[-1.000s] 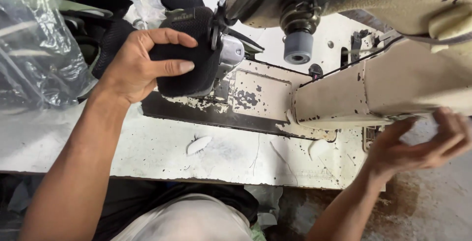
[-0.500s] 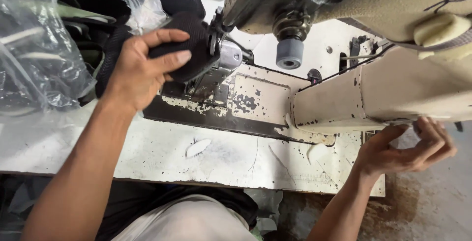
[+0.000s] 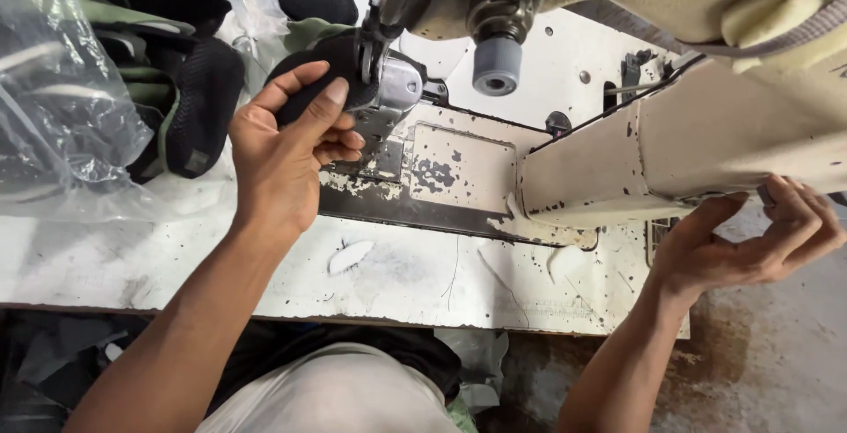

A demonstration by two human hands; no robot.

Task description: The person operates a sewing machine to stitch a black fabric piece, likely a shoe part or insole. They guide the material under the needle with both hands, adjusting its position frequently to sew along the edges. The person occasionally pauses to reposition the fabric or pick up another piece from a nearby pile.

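My left hand (image 3: 287,155) grips a black mesh shoe piece (image 3: 319,75) and holds it against the needle area (image 3: 388,89) of a worn cream sewing machine (image 3: 697,133). The piece is partly hidden by my fingers and the machine head. My right hand (image 3: 750,243) reaches under the right end of the machine body, fingers curled around its lower edge by the handwheel side; what it touches there is hidden.
More black and green shoe pieces (image 3: 190,106) lie piled at the far left, some under clear plastic bags (image 3: 62,115). The white, chipped table (image 3: 397,278) ends at a front edge near my lap. A grey knob (image 3: 497,67) hangs from the machine head.
The black piece has shifted further under the machine head, with my left fingers now pinching it at the edge. My right hand stays at the machine's right end, fingers curled more.
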